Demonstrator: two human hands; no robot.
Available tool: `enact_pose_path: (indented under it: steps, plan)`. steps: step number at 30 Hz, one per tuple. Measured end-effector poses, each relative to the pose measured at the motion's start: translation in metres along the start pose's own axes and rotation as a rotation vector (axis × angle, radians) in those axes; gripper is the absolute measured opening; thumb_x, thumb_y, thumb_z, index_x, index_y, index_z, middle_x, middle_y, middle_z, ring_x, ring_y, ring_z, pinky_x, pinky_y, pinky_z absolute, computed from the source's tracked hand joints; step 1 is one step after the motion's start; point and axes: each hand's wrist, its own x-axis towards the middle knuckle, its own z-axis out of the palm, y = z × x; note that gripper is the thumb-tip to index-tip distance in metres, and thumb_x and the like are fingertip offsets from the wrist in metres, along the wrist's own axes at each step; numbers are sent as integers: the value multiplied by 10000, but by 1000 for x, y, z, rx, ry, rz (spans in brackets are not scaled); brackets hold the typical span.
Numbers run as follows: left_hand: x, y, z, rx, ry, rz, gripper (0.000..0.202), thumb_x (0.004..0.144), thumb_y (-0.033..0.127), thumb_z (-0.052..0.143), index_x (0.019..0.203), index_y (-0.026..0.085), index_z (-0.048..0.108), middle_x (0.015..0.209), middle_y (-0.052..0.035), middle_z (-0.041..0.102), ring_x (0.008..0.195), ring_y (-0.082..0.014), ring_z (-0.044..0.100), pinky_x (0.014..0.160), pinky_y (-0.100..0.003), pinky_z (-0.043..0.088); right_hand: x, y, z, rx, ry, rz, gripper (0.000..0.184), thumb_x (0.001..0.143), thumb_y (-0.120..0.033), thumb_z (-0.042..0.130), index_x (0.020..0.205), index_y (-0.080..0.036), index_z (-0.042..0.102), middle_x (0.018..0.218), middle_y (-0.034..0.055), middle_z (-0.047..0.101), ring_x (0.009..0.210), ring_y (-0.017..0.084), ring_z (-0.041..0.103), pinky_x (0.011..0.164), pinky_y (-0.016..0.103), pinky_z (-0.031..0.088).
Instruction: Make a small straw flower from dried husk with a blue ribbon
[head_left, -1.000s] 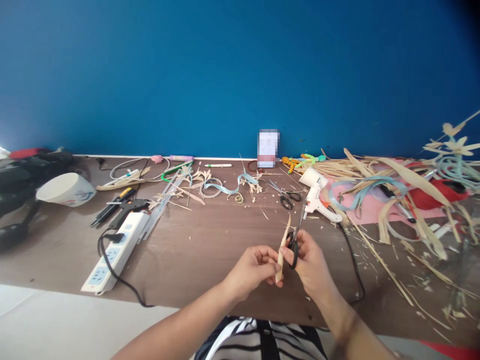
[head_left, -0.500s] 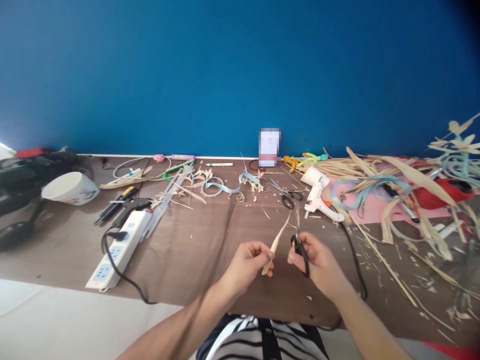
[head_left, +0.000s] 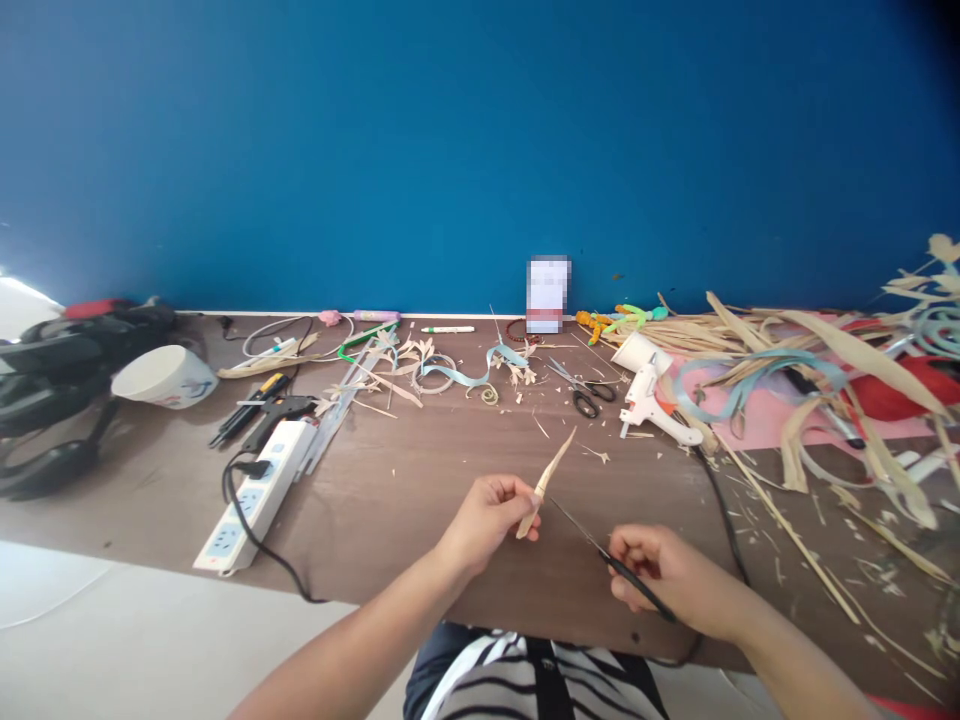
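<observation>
Between the thumb and fingers of my left hand [head_left: 491, 520] is a narrow, pointed strip of pale dried husk [head_left: 553, 468], its tip slanting up and to the right. My right hand [head_left: 660, 572] grips black-handled scissors [head_left: 592, 540], with fingers in the loops. Their blades point up and left, and the tips end close to the lower part of the strip. Whether the blades touch it I cannot tell. Both hands are over the near part of the brown table [head_left: 390, 500].
A second pair of scissors [head_left: 583, 398] lies beyond my hands, beside a white glue gun [head_left: 649, 405]. Husk strips [head_left: 750, 335] and blue ribbon are heaped at right. At left are a power strip [head_left: 251, 500], a dark glue gun [head_left: 281, 415] and a white bowl [head_left: 165, 378].
My right hand has moved down and right, and the scissors have swung from pointing upward to pointing left at the strip's lower part. My left hand still pinches the strip. The view has shifted slightly.
</observation>
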Motion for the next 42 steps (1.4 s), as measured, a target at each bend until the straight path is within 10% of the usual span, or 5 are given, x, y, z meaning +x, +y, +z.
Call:
enact_pose_path:
  steps: [42]
  plan:
    - [13, -11, -5, -5, -95, -136, 269, 559, 332, 705, 600, 101, 573, 510, -20, 602, 462, -108, 551, 496, -217, 390, 9, 5, 8, 145, 139, 81, 338, 665, -419, 614, 577, -190, 382, 370, -85, 439, 370, 58, 347, 430, 193, 249]
